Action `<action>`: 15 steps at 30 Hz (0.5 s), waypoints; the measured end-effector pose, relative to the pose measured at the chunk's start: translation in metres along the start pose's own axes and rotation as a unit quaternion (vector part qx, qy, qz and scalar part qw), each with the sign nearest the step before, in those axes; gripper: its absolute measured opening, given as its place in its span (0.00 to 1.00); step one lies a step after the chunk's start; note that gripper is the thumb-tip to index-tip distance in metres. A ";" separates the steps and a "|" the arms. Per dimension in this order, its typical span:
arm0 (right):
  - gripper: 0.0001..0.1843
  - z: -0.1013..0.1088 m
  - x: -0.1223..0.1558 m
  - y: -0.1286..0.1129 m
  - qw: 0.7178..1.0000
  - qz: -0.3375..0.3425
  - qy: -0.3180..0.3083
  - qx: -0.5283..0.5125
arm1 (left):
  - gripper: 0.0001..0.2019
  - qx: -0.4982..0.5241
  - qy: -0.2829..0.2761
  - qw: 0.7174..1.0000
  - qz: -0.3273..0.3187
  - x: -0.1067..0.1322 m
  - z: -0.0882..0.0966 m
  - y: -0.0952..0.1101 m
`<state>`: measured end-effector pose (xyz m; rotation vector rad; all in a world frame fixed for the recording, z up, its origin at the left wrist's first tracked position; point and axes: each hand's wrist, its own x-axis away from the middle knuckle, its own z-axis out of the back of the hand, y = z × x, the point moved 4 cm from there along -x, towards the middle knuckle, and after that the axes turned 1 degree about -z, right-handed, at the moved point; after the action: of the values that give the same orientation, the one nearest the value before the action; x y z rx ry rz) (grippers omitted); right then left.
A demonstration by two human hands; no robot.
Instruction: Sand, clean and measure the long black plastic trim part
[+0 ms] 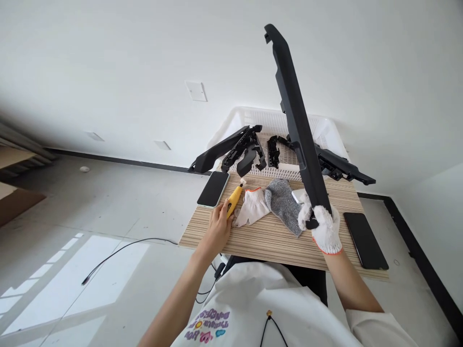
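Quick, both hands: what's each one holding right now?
Left hand: bare, closed on the yellow tool.
Right hand: gloved, closed on the long black plastic trim piece, held upright.

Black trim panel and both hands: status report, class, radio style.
Right hand, gloved, grips black trim panel upright. Left hand, bare, on yellow tool. Loose gloves lie between.

Bright, even daylight; edge distortion.
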<state>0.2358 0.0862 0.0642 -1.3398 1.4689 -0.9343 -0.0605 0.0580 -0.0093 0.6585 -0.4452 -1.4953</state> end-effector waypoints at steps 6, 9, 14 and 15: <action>0.19 0.005 0.024 0.006 0.997 -0.056 0.024 -0.049 | 0.27 -0.070 0.042 0.996 -0.031 -0.010 0.008 0.021; 0.23 -0.006 0.038 0.015 0.991 -0.101 0.021 -0.084 | 0.26 -0.006 0.009 0.998 -0.068 -0.009 0.018 0.056; 0.27 -0.031 0.074 0.054 0.981 -0.189 0.033 -0.024 | 0.24 0.310 -0.230 0.913 -0.130 -0.001 -0.004 0.122; 0.25 -0.033 0.081 0.062 0.978 -0.206 0.041 0.013 | 0.24 0.353 -0.258 0.891 -0.118 0.000 -0.012 0.130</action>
<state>0.1856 0.0125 0.0052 -1.6375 1.2538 -1.2803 0.0460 0.0533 0.0660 0.8926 -1.4087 -1.7365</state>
